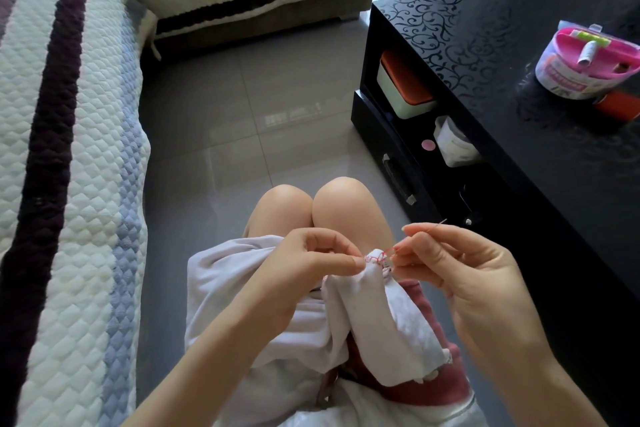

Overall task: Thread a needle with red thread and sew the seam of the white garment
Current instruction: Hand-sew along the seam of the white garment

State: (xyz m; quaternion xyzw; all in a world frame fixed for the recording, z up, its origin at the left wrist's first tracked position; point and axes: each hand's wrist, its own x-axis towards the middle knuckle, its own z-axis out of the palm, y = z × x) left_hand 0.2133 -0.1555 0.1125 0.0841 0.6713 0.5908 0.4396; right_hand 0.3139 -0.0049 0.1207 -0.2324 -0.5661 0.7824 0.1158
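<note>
white garment [391, 315]: it lies over the lap [346, 218]; soft and light. We judge that it folds and slides easily, so we would hold it right beside the seam.
seam [375, 262]: lifted between the two hands, with red stitches along its edge.
red thread [387, 251]: a short, thin loop from the seam toward the right hand; we think a hard pull may pucker the cloth.
needle [437, 226]: stiff, thin and probably slippery. Its free end points up and away; we cannot tell which end this is.
left hand [311, 263]: back upward, the fingers [346, 262] pinching a fold of the garment just beside the seam.
right hand [460, 263]: raised, thumb and forefinger [426, 236] closed on the needle, the others loosely curled.
bench [485, 45]: a sewing kit [585, 62] stands there, well apart from the hands.
</note>
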